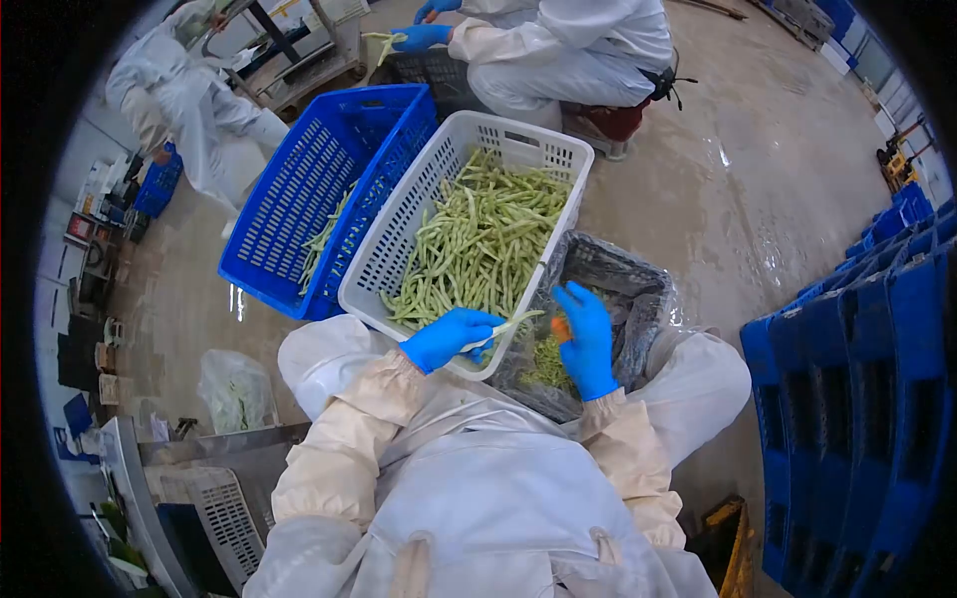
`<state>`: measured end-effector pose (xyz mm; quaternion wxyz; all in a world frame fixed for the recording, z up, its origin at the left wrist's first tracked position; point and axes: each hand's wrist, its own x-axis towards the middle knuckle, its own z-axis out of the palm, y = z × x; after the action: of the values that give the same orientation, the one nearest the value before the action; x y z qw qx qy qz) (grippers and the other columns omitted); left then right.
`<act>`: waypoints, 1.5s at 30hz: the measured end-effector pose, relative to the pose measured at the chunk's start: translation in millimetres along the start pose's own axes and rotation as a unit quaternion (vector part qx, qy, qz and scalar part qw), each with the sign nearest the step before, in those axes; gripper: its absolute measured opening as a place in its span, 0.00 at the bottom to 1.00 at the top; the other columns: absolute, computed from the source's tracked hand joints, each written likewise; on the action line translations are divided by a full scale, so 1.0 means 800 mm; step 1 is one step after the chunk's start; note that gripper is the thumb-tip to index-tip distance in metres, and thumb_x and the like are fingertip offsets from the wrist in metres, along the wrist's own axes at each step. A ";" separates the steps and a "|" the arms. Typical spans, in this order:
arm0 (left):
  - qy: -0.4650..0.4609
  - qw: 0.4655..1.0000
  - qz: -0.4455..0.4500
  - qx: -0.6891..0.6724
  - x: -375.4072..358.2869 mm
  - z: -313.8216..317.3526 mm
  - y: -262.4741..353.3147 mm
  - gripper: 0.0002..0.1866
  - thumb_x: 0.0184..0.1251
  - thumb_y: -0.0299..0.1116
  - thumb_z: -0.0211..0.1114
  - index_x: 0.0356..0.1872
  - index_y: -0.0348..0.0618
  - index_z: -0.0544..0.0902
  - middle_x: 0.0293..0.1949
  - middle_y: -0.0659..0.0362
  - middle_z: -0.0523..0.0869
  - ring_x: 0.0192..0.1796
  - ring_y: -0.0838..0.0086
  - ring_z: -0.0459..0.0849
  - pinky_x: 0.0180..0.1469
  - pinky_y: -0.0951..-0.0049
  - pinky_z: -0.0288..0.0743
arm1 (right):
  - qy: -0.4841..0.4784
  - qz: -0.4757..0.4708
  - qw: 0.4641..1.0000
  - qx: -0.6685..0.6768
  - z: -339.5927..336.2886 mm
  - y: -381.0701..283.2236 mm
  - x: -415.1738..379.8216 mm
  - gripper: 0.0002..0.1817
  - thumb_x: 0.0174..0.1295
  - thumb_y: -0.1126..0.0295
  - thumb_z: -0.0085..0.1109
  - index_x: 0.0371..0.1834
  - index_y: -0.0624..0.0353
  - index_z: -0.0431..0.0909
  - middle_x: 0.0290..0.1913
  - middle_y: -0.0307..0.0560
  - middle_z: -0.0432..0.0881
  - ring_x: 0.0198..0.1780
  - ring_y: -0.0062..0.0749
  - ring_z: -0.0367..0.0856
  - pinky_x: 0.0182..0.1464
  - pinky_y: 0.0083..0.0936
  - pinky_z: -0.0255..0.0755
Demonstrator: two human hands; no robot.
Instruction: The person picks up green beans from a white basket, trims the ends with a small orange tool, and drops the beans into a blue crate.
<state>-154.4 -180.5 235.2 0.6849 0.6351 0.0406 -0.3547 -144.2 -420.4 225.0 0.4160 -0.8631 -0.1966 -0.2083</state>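
My left hand [451, 339], in a blue glove, is closed around a pale green bean [510, 324] whose end points towards my right hand. My right hand [588, 344], also blue-gloved, is closed on a small orange object [561, 328]; its kind is mostly hidden by the fingers. A white perforated crate [371, 284] stands in front of me, with many green beans [488, 234] heaped in it. Below my right hand is a bin lined with a dark plastic bag [638, 289], with green bean trimmings [548, 364] at its bottom.
A blue crate [299, 189] with a few beans stands left of the white one. Opposite, a co-worker [568, 50] sits on a low red stool [610, 122]. Another person [194, 110] is at the upper left. Blue pallets [857, 399] are stacked on the right.
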 end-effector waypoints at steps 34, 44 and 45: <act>0.569 0.757 0.320 0.028 -0.092 -0.244 0.131 0.13 0.64 0.37 0.56 0.40 0.37 0.77 0.31 0.56 0.78 0.37 0.69 0.76 0.41 0.68 0.70 | -0.030 0.409 0.910 0.059 0.016 0.046 -0.030 0.06 0.53 0.71 0.58 0.34 0.59 0.78 0.30 0.49 0.80 0.30 0.31 0.77 0.41 0.28 0.68; 0.081 0.832 0.036 0.548 0.139 -0.201 -0.075 0.13 0.55 0.38 0.57 0.38 0.44 0.81 0.34 0.48 0.82 0.36 0.53 0.81 0.38 0.58 0.73 | -0.252 0.199 0.874 -0.364 0.042 0.062 -0.033 0.20 0.44 0.72 0.59 0.45 0.53 0.76 0.54 0.53 0.72 0.48 0.45 0.75 0.62 0.49 0.54; -0.047 0.832 -0.017 0.552 0.159 -0.183 -0.099 0.13 0.55 0.38 0.55 0.37 0.45 0.82 0.35 0.49 0.83 0.38 0.55 0.81 0.37 0.58 0.74 | -0.253 0.222 0.882 -0.331 0.045 0.061 -0.029 0.21 0.45 0.72 0.59 0.47 0.53 0.76 0.55 0.53 0.72 0.48 0.45 0.75 0.62 0.49 0.54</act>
<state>-44.9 -99.7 76.5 0.2156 0.8892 -0.1839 -0.3592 -131.4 -423.4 161.2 0.0774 -0.9949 -0.0179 0.0618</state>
